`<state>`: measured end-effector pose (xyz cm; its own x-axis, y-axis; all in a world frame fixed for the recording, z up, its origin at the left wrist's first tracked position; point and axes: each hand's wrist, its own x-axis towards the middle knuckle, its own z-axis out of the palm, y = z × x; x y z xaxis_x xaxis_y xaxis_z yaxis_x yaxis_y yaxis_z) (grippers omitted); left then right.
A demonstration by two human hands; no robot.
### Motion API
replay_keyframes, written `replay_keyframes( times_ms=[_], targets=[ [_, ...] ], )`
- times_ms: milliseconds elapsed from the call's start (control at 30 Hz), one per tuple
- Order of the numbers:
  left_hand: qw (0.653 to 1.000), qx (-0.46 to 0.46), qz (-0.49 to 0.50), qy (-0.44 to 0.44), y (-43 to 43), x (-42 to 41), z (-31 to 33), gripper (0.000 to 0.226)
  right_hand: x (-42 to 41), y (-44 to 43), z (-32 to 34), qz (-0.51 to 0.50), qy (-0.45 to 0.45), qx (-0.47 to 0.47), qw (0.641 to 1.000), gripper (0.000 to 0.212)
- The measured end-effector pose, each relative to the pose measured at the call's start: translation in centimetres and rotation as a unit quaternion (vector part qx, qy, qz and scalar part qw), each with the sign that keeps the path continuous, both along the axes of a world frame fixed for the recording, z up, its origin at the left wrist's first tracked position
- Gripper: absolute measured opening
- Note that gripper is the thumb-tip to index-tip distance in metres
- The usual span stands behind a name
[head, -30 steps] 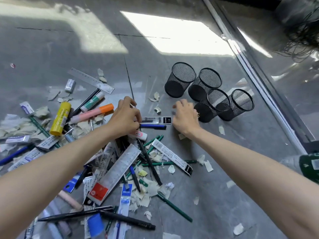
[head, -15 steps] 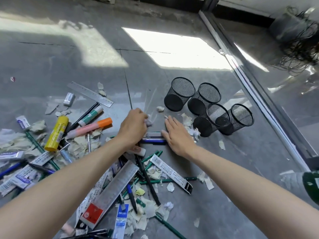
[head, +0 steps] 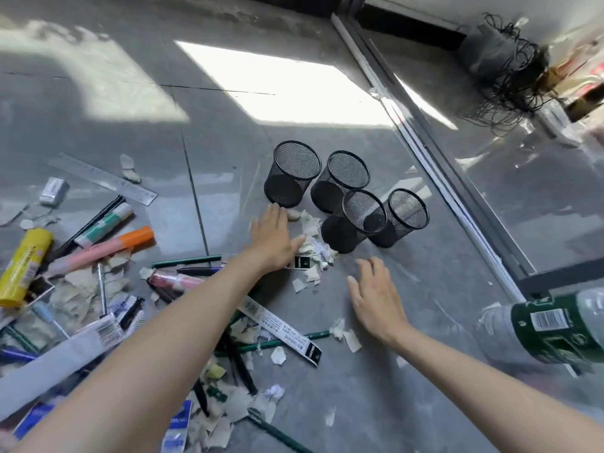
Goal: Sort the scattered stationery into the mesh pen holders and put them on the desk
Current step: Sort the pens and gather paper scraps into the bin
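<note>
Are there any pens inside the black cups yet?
No, all four mesh pen holders stand empty; the pens lie on the floor.

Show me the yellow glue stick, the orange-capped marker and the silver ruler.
yellow glue stick [head: 23, 268], head view, middle of its body
orange-capped marker [head: 99, 251], head view, middle of pink barrel
silver ruler [head: 103, 179], head view, mid-length

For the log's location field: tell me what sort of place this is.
Probably the floor of an indoor room beside a glass door or window: grey floor tiles, a metal door track along the right, and a sunlight patch across the tiles.
</note>
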<state>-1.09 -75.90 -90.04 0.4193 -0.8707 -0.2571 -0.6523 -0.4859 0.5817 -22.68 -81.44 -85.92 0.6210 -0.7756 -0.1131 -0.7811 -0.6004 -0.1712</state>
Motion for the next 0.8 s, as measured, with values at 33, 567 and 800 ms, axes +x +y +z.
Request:
replay_keyframes(
  times_ms=[33, 567, 800],
  targets=[
    [0.999, -0.030, -0.004, 0.027, -0.5, -1.1, 0.0, 0.070, -0.6, -0.5, -0.1, -0.038, -0.003, 0.028, 0.999, 0.041],
    [0.955, -0.081, -0.284, 0.009, 1.2, -6.9, 0.3, 0.035, 0.3, 2.2, -0.7, -0.040, -0.125, 0.068, 0.989, 0.034],
    [0.957, -0.188, -0.216, -0.052, 7.0, -4.7, 1.2, 0.029, 2.0, 3.5, -1.0, 0.081, -0.044, 0.148, 0.985, 0.048]
  ],
)
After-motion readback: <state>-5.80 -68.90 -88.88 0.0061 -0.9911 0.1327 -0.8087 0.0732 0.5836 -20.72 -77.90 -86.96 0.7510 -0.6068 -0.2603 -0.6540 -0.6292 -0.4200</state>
